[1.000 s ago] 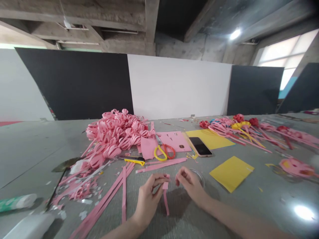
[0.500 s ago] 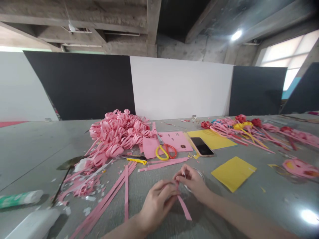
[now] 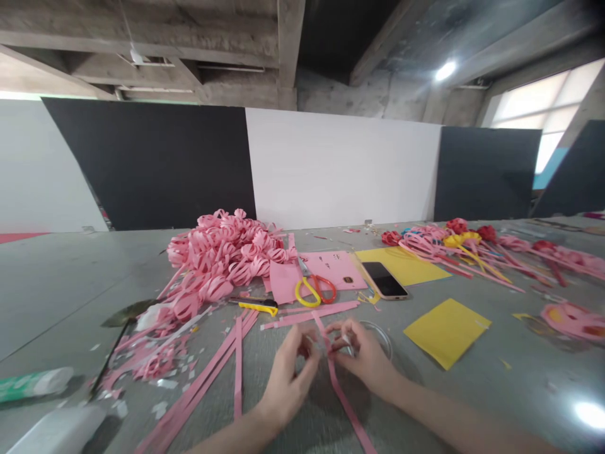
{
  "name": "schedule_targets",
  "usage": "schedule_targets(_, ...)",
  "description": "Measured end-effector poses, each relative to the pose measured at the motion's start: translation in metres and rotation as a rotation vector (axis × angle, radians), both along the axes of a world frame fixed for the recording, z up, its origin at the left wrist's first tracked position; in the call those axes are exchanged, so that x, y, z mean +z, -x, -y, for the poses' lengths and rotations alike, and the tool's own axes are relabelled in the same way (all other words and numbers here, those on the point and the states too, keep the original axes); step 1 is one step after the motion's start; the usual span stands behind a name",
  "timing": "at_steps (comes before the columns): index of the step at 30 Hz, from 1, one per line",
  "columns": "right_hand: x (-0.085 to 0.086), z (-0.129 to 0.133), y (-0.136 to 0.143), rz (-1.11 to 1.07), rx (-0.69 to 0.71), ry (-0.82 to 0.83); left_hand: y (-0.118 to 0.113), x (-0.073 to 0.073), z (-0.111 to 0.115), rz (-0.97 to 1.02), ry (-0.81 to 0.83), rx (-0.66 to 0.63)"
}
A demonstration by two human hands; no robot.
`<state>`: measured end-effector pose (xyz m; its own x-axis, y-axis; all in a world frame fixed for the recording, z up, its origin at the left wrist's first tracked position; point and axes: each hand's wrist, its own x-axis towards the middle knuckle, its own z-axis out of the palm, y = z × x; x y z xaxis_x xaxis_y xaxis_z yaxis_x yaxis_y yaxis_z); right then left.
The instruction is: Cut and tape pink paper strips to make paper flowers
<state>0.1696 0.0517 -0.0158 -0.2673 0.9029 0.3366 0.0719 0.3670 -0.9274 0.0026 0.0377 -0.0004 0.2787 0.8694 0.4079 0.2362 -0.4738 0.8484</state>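
Note:
My right hand [image 3: 366, 362] pinches a pink paper strip [image 3: 344, 400], which runs from above the fingertips down to the lower edge of the view. A small whitish bit shows at these fingers; I cannot tell what it is. Just left of the strip is my left hand [image 3: 290, 372], its thumb and fingers curled together in a pinch. What they hold, if anything, is too blurred to name. A clear ring [image 3: 385, 337], like a roll of tape, lies partly hidden behind my right hand.
Scissors [image 3: 316, 290] lie on pink paper [image 3: 281, 280], beside a yellow utility knife [image 3: 259, 305] and a phone [image 3: 385, 279]. Pink looped paper [image 3: 227, 246] is heaped at left. Yellow paper [image 3: 447, 331] lies right; loose strips [image 3: 203, 384] and a green-and-white tube [image 3: 35, 383] are left.
My left hand has come away from the strip, moving slightly left. The strip now stretches out longer, both above and below my right hand.

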Motion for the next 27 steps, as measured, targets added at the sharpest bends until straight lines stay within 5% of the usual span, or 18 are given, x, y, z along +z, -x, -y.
schedule_targets(2, 0.0, 0.003, 0.001, 0.089, 0.002, -0.051, 0.0, -0.003, -0.009, 0.163, 0.22, 0.123)
schedule_targets(5, -0.001, 0.006, 0.002, 0.193, 0.035, -0.132, -0.002, -0.006, -0.02, 0.234, 0.395, 0.104)
schedule_targets(13, 0.006, 0.015, 0.002, 0.468, 0.191, -0.387, -0.002, -0.009, -0.022, 0.216, 0.373, 0.102)
schedule_targets(21, 0.01, 0.012, 0.002, 0.43, -0.07, -0.417, -0.002, -0.009, -0.019, 0.123, 0.445, -0.046)
schedule_targets(27, 0.006, 0.006, 0.001, 0.401, -0.114, -0.406, -0.005, -0.01, -0.015, 0.051, 0.494, -0.135)
